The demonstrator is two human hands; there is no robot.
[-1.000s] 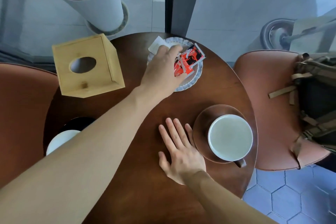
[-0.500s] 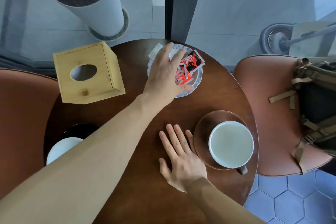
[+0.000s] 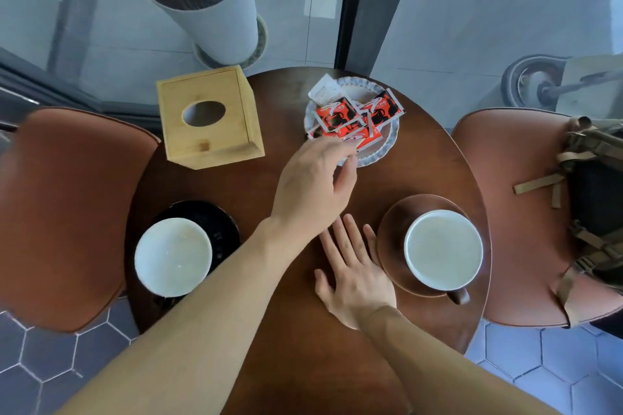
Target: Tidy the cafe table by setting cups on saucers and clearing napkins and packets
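Several red packets (image 3: 350, 120) and a white one (image 3: 325, 91) lie on a white fluted plate (image 3: 387, 141) at the far side of the round wooden table (image 3: 269, 185). My left hand (image 3: 315, 187) hovers just in front of the plate's near rim, fingers loosely bent, holding nothing. My right hand (image 3: 354, 273) rests flat on the table, fingers spread, beside a brown saucer (image 3: 392, 229). A white cup (image 3: 443, 249) stands on that saucer. A second white cup (image 3: 173, 256) sits on a black saucer (image 3: 215, 216) at the left.
A wooden tissue box (image 3: 209, 118) stands at the table's far left. Brown chairs flank the table, the left one (image 3: 64, 212) bare, the right one (image 3: 526, 212) carrying a backpack (image 3: 596, 199). A white planter (image 3: 209, 3) stands on the floor beyond.
My left hand has drawn back from over the plate toward me, leaving the packets uncovered on the plate. My right hand has stayed flat on the table.
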